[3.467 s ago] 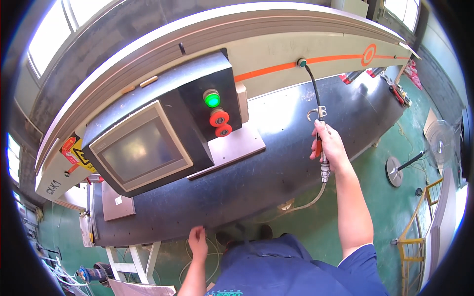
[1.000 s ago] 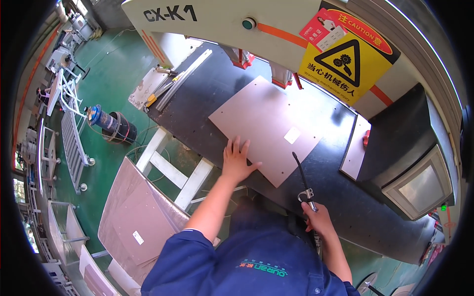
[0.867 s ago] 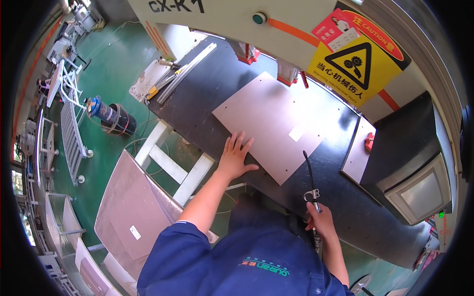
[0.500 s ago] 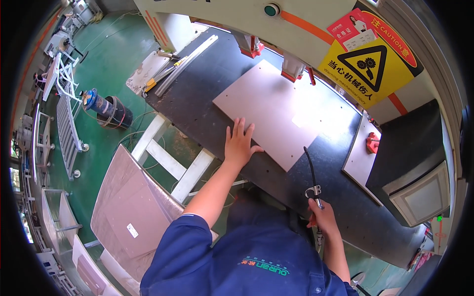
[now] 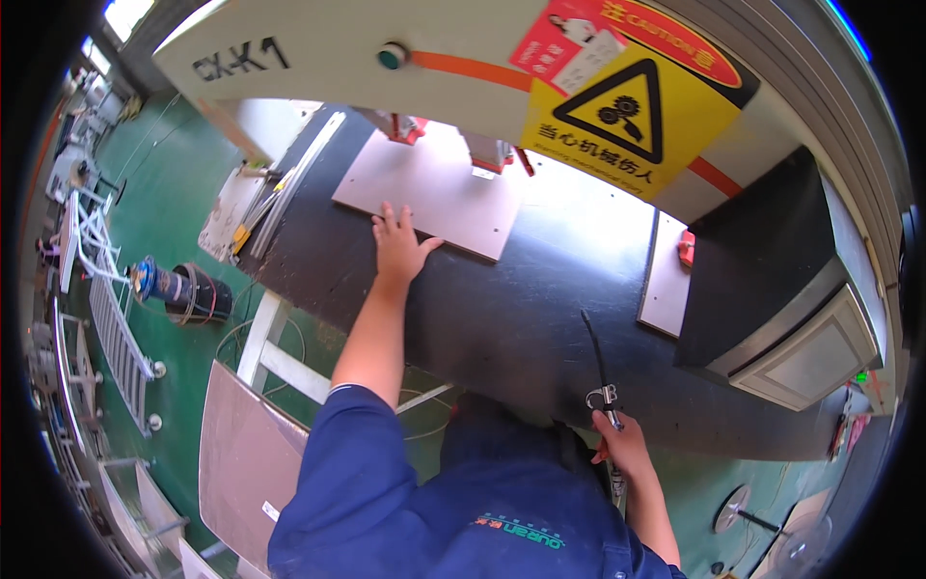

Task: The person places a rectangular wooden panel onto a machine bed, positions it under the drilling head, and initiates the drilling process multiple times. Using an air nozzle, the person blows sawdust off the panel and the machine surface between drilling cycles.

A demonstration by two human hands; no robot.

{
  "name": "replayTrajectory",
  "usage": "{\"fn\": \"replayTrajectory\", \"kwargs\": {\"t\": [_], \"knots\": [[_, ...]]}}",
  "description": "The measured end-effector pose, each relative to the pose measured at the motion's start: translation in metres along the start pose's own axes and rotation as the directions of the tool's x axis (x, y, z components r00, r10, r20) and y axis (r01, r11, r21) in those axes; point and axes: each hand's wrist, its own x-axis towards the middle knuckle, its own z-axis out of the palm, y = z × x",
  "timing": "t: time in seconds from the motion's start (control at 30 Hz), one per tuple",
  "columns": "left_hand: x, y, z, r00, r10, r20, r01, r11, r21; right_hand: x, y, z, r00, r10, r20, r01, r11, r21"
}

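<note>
Probably stiff, slick pinkish panel [image 5: 444, 198]; best held by near edge, where left hand [image 5: 398, 253] spreads open, gripping nothing; right hand [image 5: 623, 442] wraps air blow gun [image 5: 610, 397].

Navy shirt [image 5: 415, 526], short slvs [image 5: 352, 458], pale edge [image 5: 343, 388] at L cuff – grn/orange print [image 5: 526, 534] on front

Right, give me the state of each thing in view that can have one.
Pinkish panel: flat on the black table, partly under the machine beam
Left hand: open, spread at that panel's near edge
Right hand: closed around the air gun
Air gun: nozzle pointing away from the person
Lamp: lit green
Screen: on or off, unclear
Green button: pressed or not, unclear
</note>
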Motion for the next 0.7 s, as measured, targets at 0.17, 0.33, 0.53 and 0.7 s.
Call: {"fn": "replayTrajectory", "kwargs": {"t": [0.17, 0.33, 0.53, 0.7], "knots": [[0.021, -0.008, -0.008, 0.996, -0.020, 0.088, 0.020, 1.000, 0.001, 0.003, 0.004, 0.000, 0.999, 0.011, -0.033, -0.009, 0.998, 0.067], [0.024, 0.004, -0.021, 0.986, -0.078, 0.149, 0.078, 0.997, 0.007, -0.002, 0.004, 0.003, 0.999, -0.002, -0.033, 0.004, 0.998, 0.055], [0.012, 0.018, -0.018, 0.998, -0.041, 0.051, 0.038, 0.998, 0.057, -0.005, 0.003, -0.002, 0.997, 0.007, -0.076, 0.001, 0.994, 0.112], [0.018, 0.008, -0.019, 0.998, 0.064, 0.022, -0.067, 0.962, 0.263, -0.021, 0.033, -0.021, 0.995, 0.000, -0.096, 0.016, 0.985, 0.171]]}}
